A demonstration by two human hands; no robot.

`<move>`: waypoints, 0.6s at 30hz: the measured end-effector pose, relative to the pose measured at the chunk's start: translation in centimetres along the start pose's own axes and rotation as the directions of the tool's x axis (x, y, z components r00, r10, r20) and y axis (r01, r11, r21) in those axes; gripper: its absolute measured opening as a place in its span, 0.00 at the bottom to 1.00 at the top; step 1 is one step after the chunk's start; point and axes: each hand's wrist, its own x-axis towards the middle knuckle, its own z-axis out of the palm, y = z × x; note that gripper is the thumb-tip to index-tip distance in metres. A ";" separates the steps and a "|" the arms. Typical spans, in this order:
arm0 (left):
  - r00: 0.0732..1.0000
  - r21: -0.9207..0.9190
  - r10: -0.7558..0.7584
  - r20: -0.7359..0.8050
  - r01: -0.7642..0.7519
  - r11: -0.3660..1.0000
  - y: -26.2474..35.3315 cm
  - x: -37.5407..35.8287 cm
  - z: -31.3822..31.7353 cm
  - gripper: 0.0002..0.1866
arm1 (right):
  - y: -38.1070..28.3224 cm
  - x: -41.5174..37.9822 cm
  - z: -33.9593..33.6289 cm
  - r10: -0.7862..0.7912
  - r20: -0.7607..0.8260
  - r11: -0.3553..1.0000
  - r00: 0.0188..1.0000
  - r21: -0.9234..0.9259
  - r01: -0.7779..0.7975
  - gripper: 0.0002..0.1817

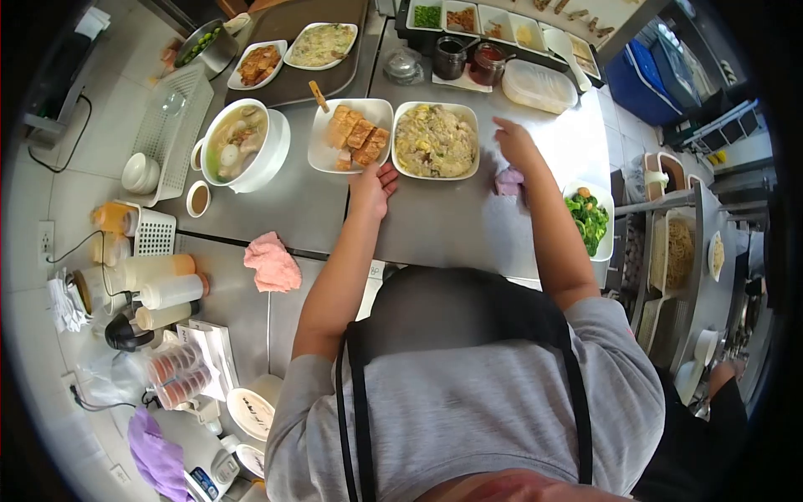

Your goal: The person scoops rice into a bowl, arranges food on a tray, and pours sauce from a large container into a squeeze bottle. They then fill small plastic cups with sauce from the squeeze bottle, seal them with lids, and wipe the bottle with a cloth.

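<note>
Head view. Square white dish [321,154] of fried slices [361,134]: eleven o'clock from your left hand [374,190], the nearer; no marked long axis. Left fingers: half-curled at its rim, grip cannot be told. Right hand [516,144]: two o'clock from left, forefinger extended, visibly holding nothing.
</note>
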 end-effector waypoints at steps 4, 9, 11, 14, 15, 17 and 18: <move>0.998 0.031 -0.002 0.055 0.000 1.000 0.0 0.3 -0.6 0.10 | 3.1 -2.6 -0.5 0.103 -0.175 0.850 0.979 -0.495 -0.178 0.28; 0.998 0.043 -0.063 0.019 0.062 0.997 0.4 0.5 -0.2 0.10 | 2.7 -6.8 3.3 -0.133 -0.279 0.813 0.951 -0.580 -0.057 0.23; 0.996 0.048 -0.086 0.035 0.084 0.995 0.4 0.3 -0.2 0.10 | 3.6 -4.7 4.2 -0.308 -0.310 0.848 0.899 -0.519 0.111 0.22; 0.991 0.069 -0.117 0.063 0.112 0.991 0.2 0.8 -0.8 0.12 | 3.2 -0.7 3.6 -0.444 -0.388 0.855 0.808 -0.453 0.253 0.22; 0.977 0.128 -0.081 0.195 0.056 0.990 -0.7 0.9 -1.3 0.11 | 2.7 -0.1 3.3 -0.466 -0.348 0.835 0.814 -0.476 0.275 0.23; 0.961 0.127 -0.008 0.276 -0.028 0.992 -1.9 1.5 -2.3 0.13 | 2.3 -0.4 3.1 -0.583 -0.232 0.761 0.779 -0.492 0.423 0.21; 0.977 0.166 0.055 0.206 -0.091 0.982 -1.1 0.1 -1.9 0.17 | 2.7 -0.2 4.1 -0.682 -0.198 0.672 0.704 -0.549 0.497 0.20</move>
